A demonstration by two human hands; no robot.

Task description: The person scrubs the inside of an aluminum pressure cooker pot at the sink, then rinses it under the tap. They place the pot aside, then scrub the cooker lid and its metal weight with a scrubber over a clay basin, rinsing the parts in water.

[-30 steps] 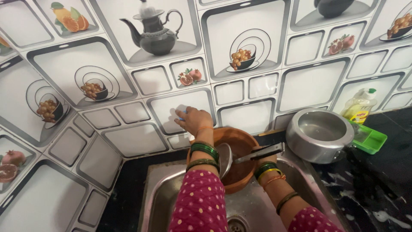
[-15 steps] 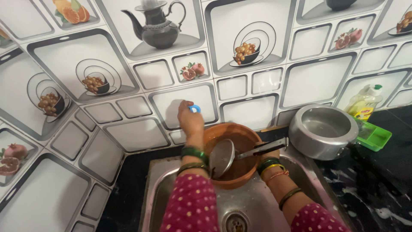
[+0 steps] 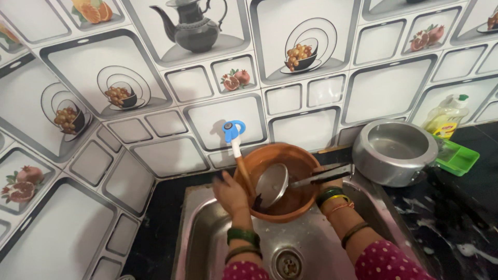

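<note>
We see a terracotta bowl held over the steel sink, tilted toward the person, with water pooled in its bottom. A steel ladle rests inside it, its round cup against the near-left wall and its dark handle running out over the right rim. The left hand grips the bowl's left rim, fingers curled and clamped on the clay edge. The right hand sits behind the right rim where the ladle handle crosses; it is mostly hidden by the bowl and handle, so we cannot tell whether its fingers are closed or apart. Both wrists carry green and gold bangles, and the sleeves are magenta with pale dots.

Just above the bowl a tap with a blue lever comes out of the tiled wall, its white spout pointing down at the bowl's left rim. To the right, on the dark desk, a steel pot stands beside the sink, a green tray next to it, and a yellow bottle of liquid near the wall
</note>
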